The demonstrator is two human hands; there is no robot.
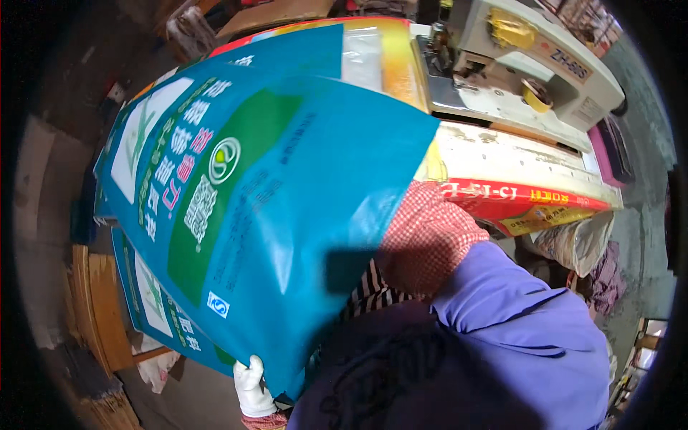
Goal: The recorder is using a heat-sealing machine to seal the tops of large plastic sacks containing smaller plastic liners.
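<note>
A large blue woven-type bag (322, 193) with a green band and printed lettering spreads flat across the middle, tilted up toward me. My left hand (251, 387), in a white glove, pinches the bag's lower edge near the bottom of the view. From the right comes my right forearm in a purple sleeve with a red checked cuff (433, 233). It reaches to the bag's right edge, and the hand itself is hidden behind the bag. Another blue bag of the same print (154, 294) hangs below on the left.
A white industrial sewing machine (552, 64) stands at the upper right on a worn white table (516, 154). Red and yellow printed sacking (530, 201) covers the table's near edge. A wooden stool or frame (100, 308) is at the left, and a purple cloth (608, 276) hangs at the right.
</note>
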